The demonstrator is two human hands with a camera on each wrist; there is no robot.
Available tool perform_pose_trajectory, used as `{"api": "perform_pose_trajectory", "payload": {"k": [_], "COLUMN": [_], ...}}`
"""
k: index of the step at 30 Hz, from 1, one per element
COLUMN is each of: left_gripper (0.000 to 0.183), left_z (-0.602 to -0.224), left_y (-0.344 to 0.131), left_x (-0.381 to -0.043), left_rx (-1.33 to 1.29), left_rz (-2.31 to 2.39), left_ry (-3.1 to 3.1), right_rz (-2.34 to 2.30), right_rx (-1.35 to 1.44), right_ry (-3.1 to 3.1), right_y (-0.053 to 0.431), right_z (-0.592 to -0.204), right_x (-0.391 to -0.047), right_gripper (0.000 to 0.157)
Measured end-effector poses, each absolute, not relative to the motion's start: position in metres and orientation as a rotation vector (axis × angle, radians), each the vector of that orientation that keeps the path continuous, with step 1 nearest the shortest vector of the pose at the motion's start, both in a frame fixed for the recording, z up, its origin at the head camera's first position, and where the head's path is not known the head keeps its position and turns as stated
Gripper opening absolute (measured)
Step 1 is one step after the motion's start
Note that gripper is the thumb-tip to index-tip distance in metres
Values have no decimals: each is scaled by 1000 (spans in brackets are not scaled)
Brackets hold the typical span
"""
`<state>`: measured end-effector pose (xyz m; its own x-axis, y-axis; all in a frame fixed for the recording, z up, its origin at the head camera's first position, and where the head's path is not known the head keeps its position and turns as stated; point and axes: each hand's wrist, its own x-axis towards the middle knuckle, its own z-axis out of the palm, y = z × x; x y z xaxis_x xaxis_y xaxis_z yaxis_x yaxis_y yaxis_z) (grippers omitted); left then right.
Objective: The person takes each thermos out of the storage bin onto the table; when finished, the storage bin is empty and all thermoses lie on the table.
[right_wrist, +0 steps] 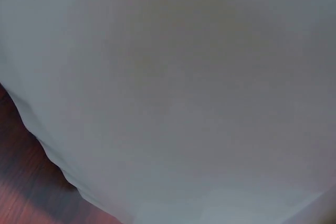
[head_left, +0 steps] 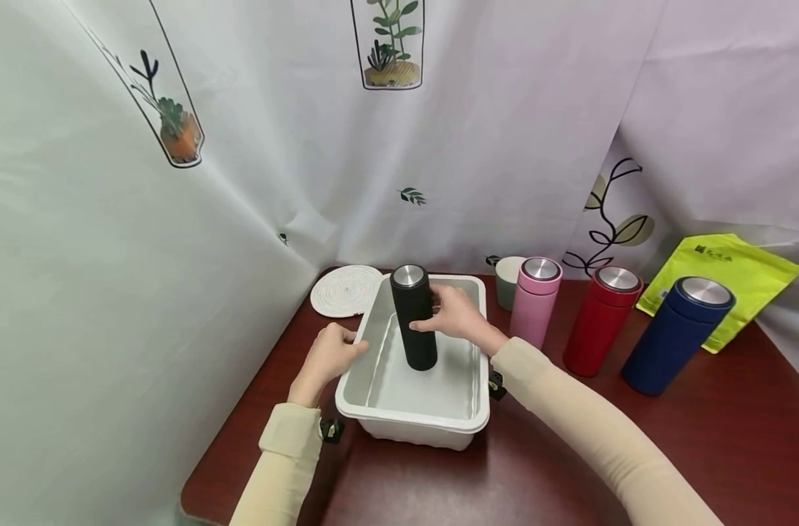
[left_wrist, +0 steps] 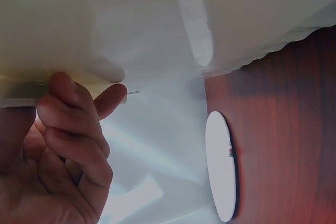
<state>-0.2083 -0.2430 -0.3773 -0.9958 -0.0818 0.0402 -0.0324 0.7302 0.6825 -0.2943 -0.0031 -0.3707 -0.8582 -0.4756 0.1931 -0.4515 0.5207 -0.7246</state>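
Note:
A black thermos bottle [head_left: 415,329] with a silver-topped lid stands nearly upright inside a white plastic basin [head_left: 413,422]. My right hand [head_left: 457,314] grips its upper body from the right, thumb across the front. At the basin's left rim, my left hand [head_left: 331,354] pinches the edge between thumb and fingers. From the left wrist view, the left hand [left_wrist: 68,150] has its fingers curled against the outer side of the wall. Only the basin's outer wall [right_wrist: 178,93] fills most of the right wrist view, so the right hand is hidden there.
Right of the basin stand pink [head_left: 534,307], red [head_left: 599,325] and blue [head_left: 675,340] thermos bottles. Behind them are a small green pot with a pale top [head_left: 507,283] and a yellow-green bag [head_left: 735,274]. A round white woven mat [head_left: 345,290] lies back left, near the curtain [head_left: 294,131].

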Motion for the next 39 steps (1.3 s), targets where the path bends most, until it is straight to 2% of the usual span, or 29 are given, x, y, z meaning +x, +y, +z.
{"api": "perform_pose_trajectory", "payload": {"k": [14,24,32,39], "left_gripper": [29,30,30,30], "left_z": [-383,-378,-375,-376], "left_y": [-239,-240,-242,-242], "left_x": [-206,-205,-205,-206], "left_rx": [122,120,118,121], "left_rz": [-1165,-1140,-1117,-1115], "left_ry": [-2854,-2858,-2861,-2866], "right_rz": [-1314,-1450,-1466,-1574], "right_rx": [-807,-830,-791,-865], "right_ry": [2736,2708,2760,2741], "right_y": [10,25,41,50], "right_z": [-367,-342,-327,-317], "right_x": [-278,-262,-245,-234], "right_gripper": [61,55,58,52]}}
